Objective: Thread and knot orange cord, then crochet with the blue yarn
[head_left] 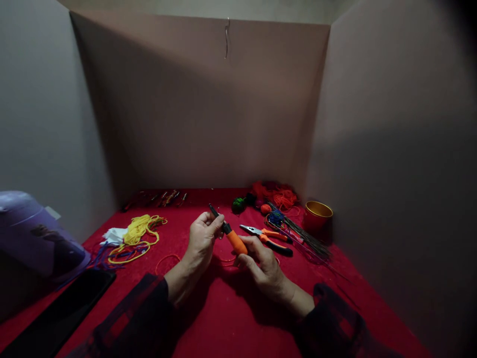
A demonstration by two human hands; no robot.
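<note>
Work surface: bench (223, 318) covered in red cloth, boxed in by plain brown card walls (194, 114) on the left, far and right sides. A thin metal hook (226, 37) hangs from the top edge of the far wall.

Item in hand: orange-handled tool (236, 241) with a dark, narrow front part, held tilted above the middle of the bench, tip pointing far and left.
- Left hand (203, 239): fingers closed around the dark front part, thumb near the tip.
- Right hand (262, 263): fingers pinching the near end of the orange handle.
- Both sleeves are dark with a red check.

Right of the hands:
- Pliers (267, 233) with orange and black grips, lying flat just beyond the right hand.
- Bundle of thin dark wires (307, 238), fanned out toward the near right.
- Gold-rimmed cup (317, 215), upright, near the right wall.
- Blue cord (276, 217), small coil between the pliers and the cup.
- Orange-red cord (280, 197), loose heap at the far right corner.
- Green ball (238, 205), left of that heap.

Left of the hands:
- Yellow cord (138, 232), loose skein.
- White cloth (114, 235), touching the skein's left side.
- Thin orange loop (167, 258), flat on the bench near the left wrist.
- Purple rounded object (33, 233) at the left edge; the print on it is too dim to read.
- Black flat object (63, 313), near left corner.

Far edge: a row of small dark pieces (167, 197), too small to identify.
</note>
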